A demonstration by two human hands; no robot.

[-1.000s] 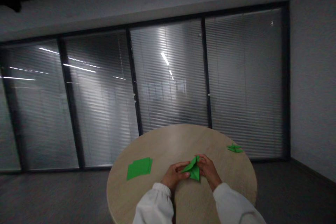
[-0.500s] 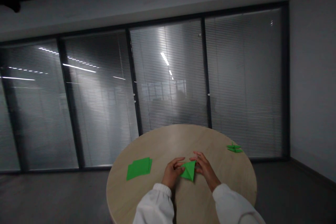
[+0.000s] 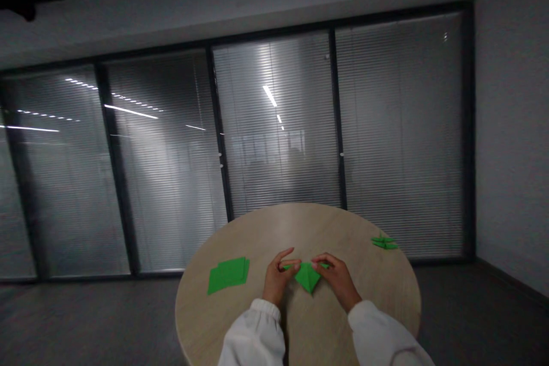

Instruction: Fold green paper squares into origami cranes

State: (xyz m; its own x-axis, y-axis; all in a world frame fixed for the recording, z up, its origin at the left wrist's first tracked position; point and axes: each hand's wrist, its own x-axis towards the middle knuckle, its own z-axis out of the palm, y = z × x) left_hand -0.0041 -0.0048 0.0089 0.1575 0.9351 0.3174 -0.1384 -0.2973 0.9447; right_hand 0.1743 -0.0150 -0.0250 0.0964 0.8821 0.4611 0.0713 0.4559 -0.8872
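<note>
Between my hands is a folded piece of green paper (image 3: 309, 278), its lower point facing me and a crease running down its middle. My left hand (image 3: 278, 275) pinches its left corner between thumb and fingers, the index finger raised. My right hand (image 3: 337, 275) grips the right upper side, thumb on the near face and fingers behind. The fingertips cover parts of both upper corners. Off to the left lies a small stack of flat green paper sheets (image 3: 229, 273), slightly fanned.
The round wooden table (image 3: 295, 223) carries everything. Folded green paper pieces (image 3: 384, 242) rest near its right edge. Behind the table stands a glass partition with blinds (image 3: 278, 126), with dark frames. A pale wall (image 3: 510, 126) rises at the right.
The green paper has turned so a point faces me, with its side corners spread. My right hand has moved in from beside it and now grips its right side.
</note>
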